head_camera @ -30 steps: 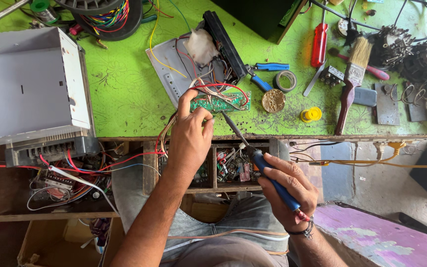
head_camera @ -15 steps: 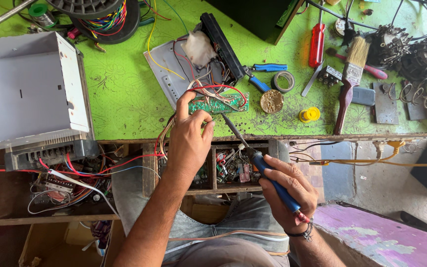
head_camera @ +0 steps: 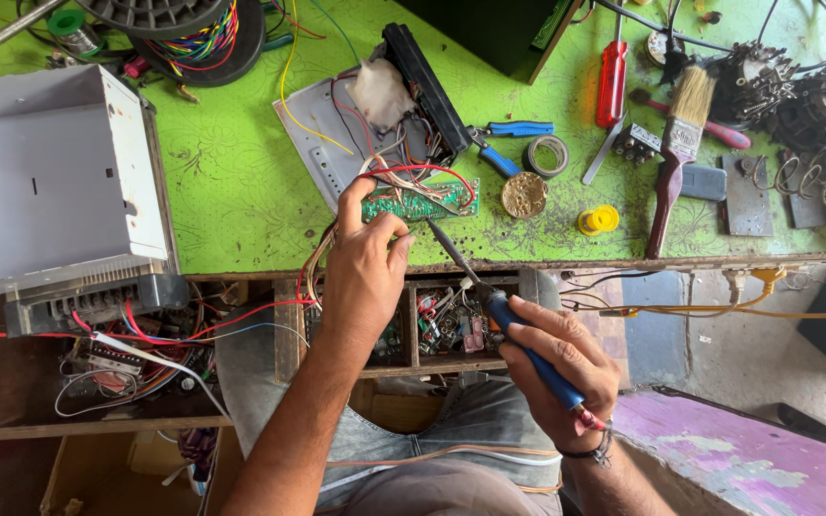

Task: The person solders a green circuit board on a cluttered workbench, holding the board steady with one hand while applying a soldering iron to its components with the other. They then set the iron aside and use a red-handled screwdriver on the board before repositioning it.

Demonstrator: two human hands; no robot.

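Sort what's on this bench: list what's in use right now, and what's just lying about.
In use: green circuit board in left hand; blue-handled soldering iron in right hand.

Lying about: paintbrush, red screwdriver, blue pliers, yellow ring, grey metal case.

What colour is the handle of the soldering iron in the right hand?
Blue, with a red end; the soldering iron in the right hand shows clearly in the head view.
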